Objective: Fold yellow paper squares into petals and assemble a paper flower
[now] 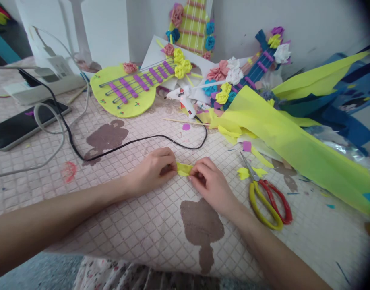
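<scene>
A short strip of yellow crepe paper (184, 168) is stretched between my two hands, just over the checked tablecloth. My left hand (157, 167) pinches its left end between thumb and fingers. At the other end, my right hand (209, 180) is closed on the strip in a similar pinch. Right of my right hand lie scissors (267, 197) with one yellow and one red handle, blades partly apart. Small yellow paper scraps (243, 173) rest beside the blades. The strip's ends are hidden by my fingertips.
Beyond my hands stands a white glue gun (185, 100), its black cord (136, 141) curving across the cloth. Yellow and blue paper guitars (133, 86) with paper flowers lie behind. Large yellow crepe sheets (290, 141) cover the right. A phone (24, 125) and power strip (46, 86) sit left.
</scene>
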A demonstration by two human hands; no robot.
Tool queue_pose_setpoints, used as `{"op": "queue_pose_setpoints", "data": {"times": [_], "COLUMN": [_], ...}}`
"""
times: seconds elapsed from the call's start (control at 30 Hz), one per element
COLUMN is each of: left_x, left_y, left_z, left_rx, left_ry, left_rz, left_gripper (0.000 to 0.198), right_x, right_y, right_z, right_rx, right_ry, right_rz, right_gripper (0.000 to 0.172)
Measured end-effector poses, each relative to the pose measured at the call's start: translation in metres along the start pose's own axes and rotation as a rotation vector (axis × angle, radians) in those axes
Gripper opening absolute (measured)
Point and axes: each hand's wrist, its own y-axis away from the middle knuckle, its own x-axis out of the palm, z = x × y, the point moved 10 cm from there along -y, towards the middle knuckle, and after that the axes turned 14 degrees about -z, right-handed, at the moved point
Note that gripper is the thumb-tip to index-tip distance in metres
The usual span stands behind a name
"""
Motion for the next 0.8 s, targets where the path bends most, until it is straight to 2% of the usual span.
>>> {"op": "queue_pose_setpoints", "data": {"times": [0.8], "left_x": [0.0026], "left_y": [-0.0044], "left_z": [0.0011], "left_rx": [-0.063], "left_ry": [-0.07], "left_rz": [-0.022], "left_gripper": [0.01], "right_x": [-0.002], "right_y": [-0.0033], "right_z": [-0.0029], "right_rx": [0.023], "right_ry": [0.071], "right_rz": [-0.109], "right_gripper": [0.012]}}
